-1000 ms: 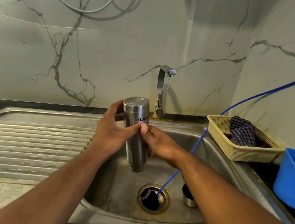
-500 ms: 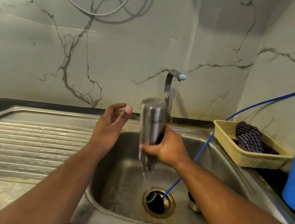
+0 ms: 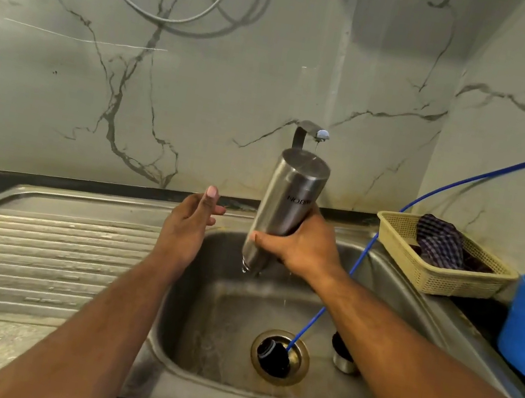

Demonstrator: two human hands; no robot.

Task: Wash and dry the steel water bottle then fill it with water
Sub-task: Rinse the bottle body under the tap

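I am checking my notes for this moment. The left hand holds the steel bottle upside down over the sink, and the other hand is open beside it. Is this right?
Not quite. It is the right hand that holds the steel bottle upside down over the sink, and the left hand is open beside it, not touching it. The head view shows this.

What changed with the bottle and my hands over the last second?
The left hand let go of the steel bottle and hangs open beside it. The right hand alone grips it, mouth down, raised toward the tap. The blue hose, cap and basket stayed put.
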